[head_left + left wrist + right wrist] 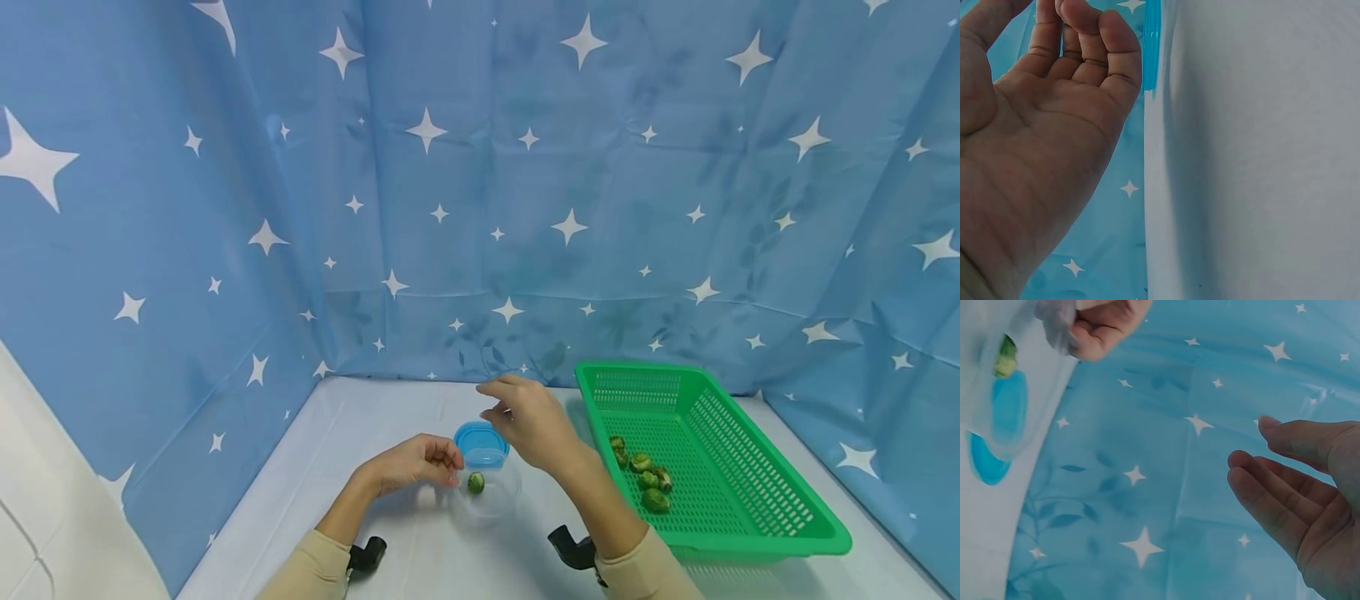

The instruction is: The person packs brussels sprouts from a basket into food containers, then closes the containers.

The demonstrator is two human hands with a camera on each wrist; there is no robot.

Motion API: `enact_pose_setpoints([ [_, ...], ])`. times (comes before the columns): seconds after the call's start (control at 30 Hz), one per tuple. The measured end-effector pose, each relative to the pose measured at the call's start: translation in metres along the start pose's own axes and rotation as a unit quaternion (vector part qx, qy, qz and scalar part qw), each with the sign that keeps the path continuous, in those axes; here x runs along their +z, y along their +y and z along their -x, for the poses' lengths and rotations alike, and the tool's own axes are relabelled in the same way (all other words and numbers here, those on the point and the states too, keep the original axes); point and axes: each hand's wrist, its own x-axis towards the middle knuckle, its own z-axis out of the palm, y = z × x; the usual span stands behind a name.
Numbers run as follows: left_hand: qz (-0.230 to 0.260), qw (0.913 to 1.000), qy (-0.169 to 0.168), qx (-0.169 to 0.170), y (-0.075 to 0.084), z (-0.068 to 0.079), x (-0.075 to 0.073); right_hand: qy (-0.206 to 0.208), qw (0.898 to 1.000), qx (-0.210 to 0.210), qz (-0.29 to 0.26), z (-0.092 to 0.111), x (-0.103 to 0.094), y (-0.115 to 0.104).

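Head view shows the right hand (532, 421) raised, thumb and fingers parted, grasping nothing. The left hand's (412, 462) fingers curl at the side of the clear container (504, 502); whether they pinch it cannot be told. One sprout (476, 482) sits inside; a blue lid (480, 435) lies just beyond on the surface (435, 571). Farther right, more sprouts (649, 481) lie in the green basket (750, 546). Light left-hand steadying, with the right kept off the rim, seems wisest.
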Motion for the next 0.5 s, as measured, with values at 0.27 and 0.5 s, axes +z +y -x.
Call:
enact_pose_setpoints([
  [0.27,0.003,1.0000,-0.004,0.005,-0.001,0.000,-0.001,-0.005,1.000,0.003,0.019,-0.012,-0.025,-0.006],
  [0.5,0.009,1.0000,-0.001,0.001,-0.002,0.000,0.000,0.006,0.999,-0.007,0.030,-0.018,-0.041,0.000],
])
